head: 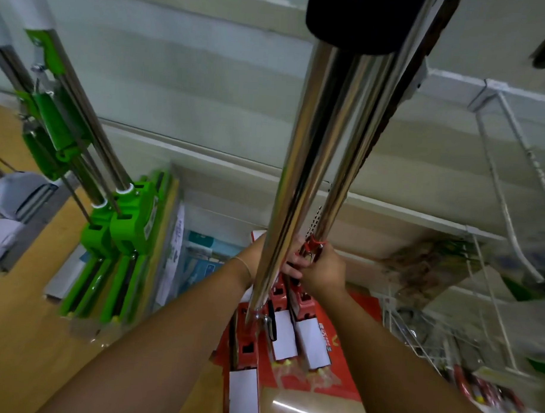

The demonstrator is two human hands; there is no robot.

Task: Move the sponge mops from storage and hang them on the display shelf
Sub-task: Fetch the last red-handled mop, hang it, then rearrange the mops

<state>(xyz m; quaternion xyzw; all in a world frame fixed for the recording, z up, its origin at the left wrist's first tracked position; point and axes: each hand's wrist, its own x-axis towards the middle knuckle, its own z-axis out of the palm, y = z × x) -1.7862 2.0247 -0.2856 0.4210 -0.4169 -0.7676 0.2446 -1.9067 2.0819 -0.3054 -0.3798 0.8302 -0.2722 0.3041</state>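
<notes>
red mops: we saw the red sponge mops [295, 318] bunched in both hands, chrome poles [323, 140] rising past the camera to a black cap [348, 26]; heads low, white-sleeved, yellow sponge tips down.
left hand: left hand [264, 261] reached in behind the poles, mostly hidden; fingers [294, 267] curled round the bundle.
right hand: right hand [326, 271] wrapped the poles at the red lever [311, 248], likely to stop them splaying.
status: not hung yet, we judged; mops carried upright so the top ends can reach a hook.
green mops: green sponge mops [122, 229] hung left of the red mops, already on display.
wire rack: wire rack [491, 275] stood right of the red mops.
risk: loose poles could slip apart.
</notes>
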